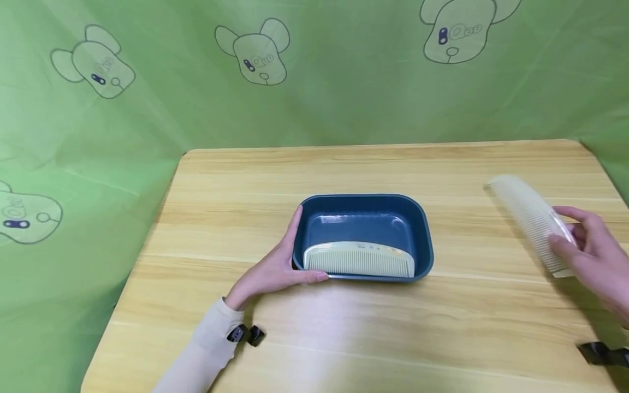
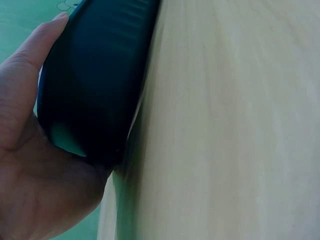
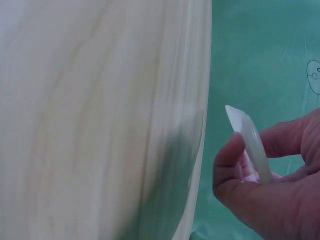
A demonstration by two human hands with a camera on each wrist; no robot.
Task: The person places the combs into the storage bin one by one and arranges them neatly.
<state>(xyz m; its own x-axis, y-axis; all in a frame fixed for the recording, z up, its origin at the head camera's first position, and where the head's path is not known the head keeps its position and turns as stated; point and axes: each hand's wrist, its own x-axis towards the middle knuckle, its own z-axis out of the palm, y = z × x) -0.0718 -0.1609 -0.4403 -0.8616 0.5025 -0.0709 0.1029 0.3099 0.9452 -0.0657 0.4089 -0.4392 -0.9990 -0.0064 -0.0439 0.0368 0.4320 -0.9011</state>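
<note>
A dark blue rectangular basin (image 1: 363,195) stands on the wooden table in the head view. Inside it, a pale cream comb (image 1: 361,259) leans along the front wall, teeth downward. My left hand (image 1: 275,267) holds the basin's near left corner, thumb along the front rim and fingers against the left side. The left wrist view shows this hand (image 2: 45,165) against the basin's dark outer wall (image 2: 97,75). At the right, my right hand (image 1: 597,256) pinches a second pale comb (image 1: 528,218) by its spine, above the table. Seen edge-on in the right wrist view, that comb (image 3: 252,145) sits between thumb and fingers.
The light wooden table (image 1: 236,180) extends around the basin on all sides. Behind it and at its left hangs a green cloth (image 1: 339,103) with printed cartoon heads. Black straps with small devices show at both wrists.
</note>
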